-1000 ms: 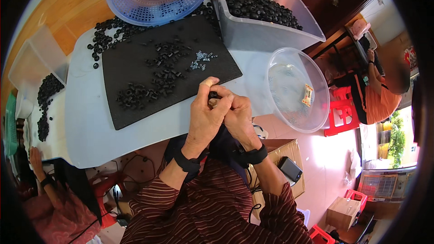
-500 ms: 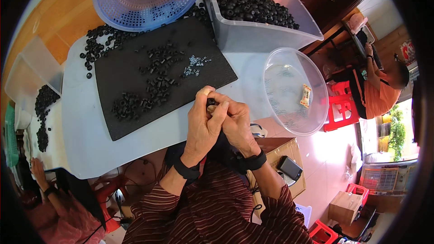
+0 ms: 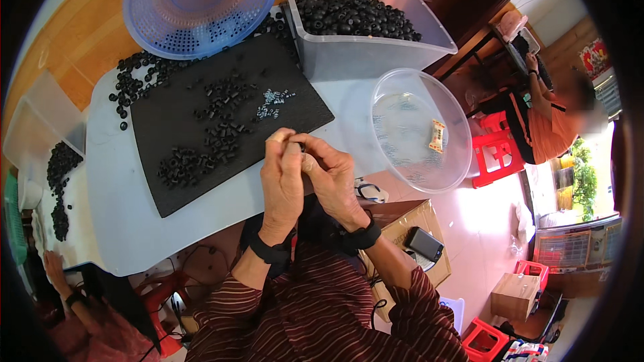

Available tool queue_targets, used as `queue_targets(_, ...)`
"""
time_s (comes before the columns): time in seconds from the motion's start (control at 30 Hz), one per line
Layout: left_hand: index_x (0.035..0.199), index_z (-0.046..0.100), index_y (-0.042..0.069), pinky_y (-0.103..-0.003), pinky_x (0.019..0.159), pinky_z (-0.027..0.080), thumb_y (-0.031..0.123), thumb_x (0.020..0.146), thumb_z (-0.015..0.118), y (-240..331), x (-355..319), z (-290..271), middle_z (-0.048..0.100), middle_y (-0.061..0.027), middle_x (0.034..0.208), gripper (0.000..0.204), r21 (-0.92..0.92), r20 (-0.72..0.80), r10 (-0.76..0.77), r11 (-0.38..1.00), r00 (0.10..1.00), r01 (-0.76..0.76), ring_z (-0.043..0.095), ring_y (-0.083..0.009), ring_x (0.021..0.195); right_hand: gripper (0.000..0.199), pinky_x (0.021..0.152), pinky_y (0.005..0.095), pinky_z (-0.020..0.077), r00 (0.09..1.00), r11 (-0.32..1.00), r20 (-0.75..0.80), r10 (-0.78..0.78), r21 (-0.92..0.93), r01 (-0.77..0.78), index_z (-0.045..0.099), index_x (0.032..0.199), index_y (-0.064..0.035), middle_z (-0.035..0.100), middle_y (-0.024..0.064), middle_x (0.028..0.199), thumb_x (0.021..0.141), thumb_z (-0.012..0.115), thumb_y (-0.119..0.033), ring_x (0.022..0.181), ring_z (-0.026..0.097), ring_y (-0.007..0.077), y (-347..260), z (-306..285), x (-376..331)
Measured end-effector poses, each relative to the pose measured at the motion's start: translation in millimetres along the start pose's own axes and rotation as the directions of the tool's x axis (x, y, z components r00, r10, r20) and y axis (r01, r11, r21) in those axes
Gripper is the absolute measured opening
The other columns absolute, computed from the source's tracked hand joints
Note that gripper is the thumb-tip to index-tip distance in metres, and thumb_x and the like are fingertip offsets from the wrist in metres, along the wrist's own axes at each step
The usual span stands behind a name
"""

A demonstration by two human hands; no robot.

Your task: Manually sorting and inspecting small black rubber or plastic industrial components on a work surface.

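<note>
My left hand [image 3: 282,188] and my right hand [image 3: 335,184] meet just off the table's near edge, with fingertips pinched together. Between them is a small black part [image 3: 301,146], mostly covered by the fingers. Just beyond my hands lies a black mat [image 3: 157,107]. Scattered over it are small black cylindrical pieces [image 3: 221,141]. A little pile of tiny silvery pieces [image 3: 272,104] sits near the mat's right side. To the right of my hands stands a round clear tub [image 3: 463,154], holding more tiny silvery pieces and a small wrapped packet [image 3: 437,135].
A clear bin [image 3: 376,57] full of round black parts stands behind the mat, beside a blue perforated basket [image 3: 201,33]. Loose black parts [image 3: 134,80] lie at the mat's far left. A co-worker's hand [image 3: 56,269] rests at the left; another person [image 3: 557,117] sits far right.
The black part between my fingers shows less now, as my fingertips have shifted over it. My hands remain together. The whole view has shifted slightly, with the table appearing further left.
</note>
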State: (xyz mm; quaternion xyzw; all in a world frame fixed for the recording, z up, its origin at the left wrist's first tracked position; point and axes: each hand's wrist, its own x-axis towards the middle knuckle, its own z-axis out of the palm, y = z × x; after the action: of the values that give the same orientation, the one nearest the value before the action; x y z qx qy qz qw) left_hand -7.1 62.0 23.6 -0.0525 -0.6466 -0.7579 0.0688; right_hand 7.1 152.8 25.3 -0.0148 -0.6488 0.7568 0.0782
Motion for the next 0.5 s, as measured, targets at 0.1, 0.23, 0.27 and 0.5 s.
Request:
queue_targets(0.1, 0.093, 0.059, -0.001, -0.024, 0.069, 0.040, 0.019, 0.097, 0.047, -3, 0, -13, 0.054, -0.0002, 0.080, 0.024, -0.202, 0.056, -0.137, 0.968, 0.989, 0.146, 0.047, -0.0086, 0.073, 0.028, 0.072, 0.0229, 0.0471, 0.973, 0.943, 0.030, -0.230, -0.238, 0.231, 0.065, 0.111, -0.0012, 0.060, 0.0027, 0.088, 0.084, 0.062, 0.003, 0.077, 0.055, 0.0094, 1, -4, -1)
queue_targets(0.23, 0.082, 0.055, -0.001, -0.024, 0.064, 0.037, 0.015, 0.096, 0.047, -1, -1, -18, 0.048, 0.0032, 0.076, 0.023, -0.112, 0.134, -0.173, 0.976, 0.976, 0.189, 0.043, -0.0060, 0.070, 0.036, 0.071, 0.0251, 0.0476, 0.957, 0.896, 0.017, -0.288, -0.347, 0.276, 0.065, 0.112, -0.0028, 0.058, 0.0060, 0.095, 0.078, 0.064, 0.008, 0.079, 0.056, 0.0133, 2, -5, -5)
queue_targets(0.27, 0.082, 0.055, -0.001, -0.024, 0.064, 0.037, 0.015, 0.096, 0.047, -2, -1, -18, 0.048, 0.0032, 0.076, 0.023, -0.111, 0.137, -0.173, 0.976, 0.975, 0.188, 0.043, -0.0060, 0.070, 0.036, 0.071, 0.0251, 0.0476, 0.957, 0.896, 0.014, -0.289, -0.347, 0.276, 0.065, 0.112, -0.0028, 0.058, 0.0060, 0.095, 0.078, 0.064, 0.008, 0.079, 0.056, 0.0133, 1, -5, -5)
queue_targets(0.5, 0.075, 0.050, 0.006, -0.022, 0.059, 0.029, 0.021, 0.098, 0.047, -5, -3, -12, 0.039, 0.0067, 0.070, 0.028, -0.102, 0.079, -0.113, 0.987, 0.990, 0.121, 0.034, -0.0039, 0.067, 0.035, 0.069, 0.0238, 0.0475, 0.950, 0.894, 0.014, -0.313, -0.332, 0.300, 0.066, 0.112, -0.0022, 0.059, 0.0052, 0.097, 0.078, 0.062, 0.009, 0.078, 0.056, 0.0116, 8, -5, -5)
